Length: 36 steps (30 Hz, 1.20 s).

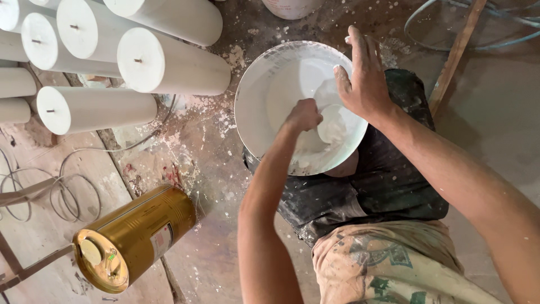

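**Both hands at a bucket of white paste**

The white bucket [264, 107] rests on the person's lap, tilted toward the camera. The left hand [304, 114] is down inside, fingers curled shut, seemingly around a tool I cannot make out. The right hand [364, 79] grips the far rim, fingers spread. The paste looks thick and slippery and the walls are coated, so the rim is the surest hold. Left lies a gold can [135, 236]; beyond, stacked white cylinders [169, 62] crowd the splattered floor.
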Tool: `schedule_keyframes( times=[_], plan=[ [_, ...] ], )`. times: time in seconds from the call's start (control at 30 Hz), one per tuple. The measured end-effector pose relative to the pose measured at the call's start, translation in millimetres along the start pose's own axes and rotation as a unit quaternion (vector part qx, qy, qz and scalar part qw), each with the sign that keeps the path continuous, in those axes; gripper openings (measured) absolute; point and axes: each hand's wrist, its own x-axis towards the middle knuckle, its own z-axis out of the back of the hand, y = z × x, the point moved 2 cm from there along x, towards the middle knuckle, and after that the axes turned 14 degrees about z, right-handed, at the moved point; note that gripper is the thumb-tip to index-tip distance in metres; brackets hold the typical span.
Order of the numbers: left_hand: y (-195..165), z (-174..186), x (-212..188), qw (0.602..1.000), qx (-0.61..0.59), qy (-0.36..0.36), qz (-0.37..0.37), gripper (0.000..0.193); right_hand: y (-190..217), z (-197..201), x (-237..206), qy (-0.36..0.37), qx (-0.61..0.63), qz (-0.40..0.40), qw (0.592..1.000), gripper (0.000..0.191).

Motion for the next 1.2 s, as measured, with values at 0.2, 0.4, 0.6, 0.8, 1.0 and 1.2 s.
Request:
schedule_keyframes(
  times=[0.2,0.4,0.6,0.8,1.0,1.2],
  plan=[
    [28,32,-48,0.982,-0.163,-0.093,-0.001,0.027,-3,-3,-3,-0.016,-0.003,0.022,1.000,0.073],
    [18,76,-116,0.963,-0.156,-0.218,0.016,0.030,-8,-7,-6,-0.015,-0.002,0.019,1.000,0.073],
    [-4,93,-165,0.942,-0.106,-0.320,-0.008,0.030,-11,-9,-7,-0.033,-0.007,0.028,0.999,0.074],
    [-22,93,-202,0.936,-0.053,-0.349,0.009,0.029,-15,-12,-9,-0.035,-0.001,0.032,0.999,0.075],
    [-36,82,-220,0.937,0.042,-0.347,0.002,0.027,-13,-11,-10,-0.028,0.000,0.026,0.999,0.074],
    [-45,65,-222,0.910,0.077,-0.397,-0.089,0.021,-8,-8,-7,-0.030,0.003,0.022,0.999,0.074]
  ],
)
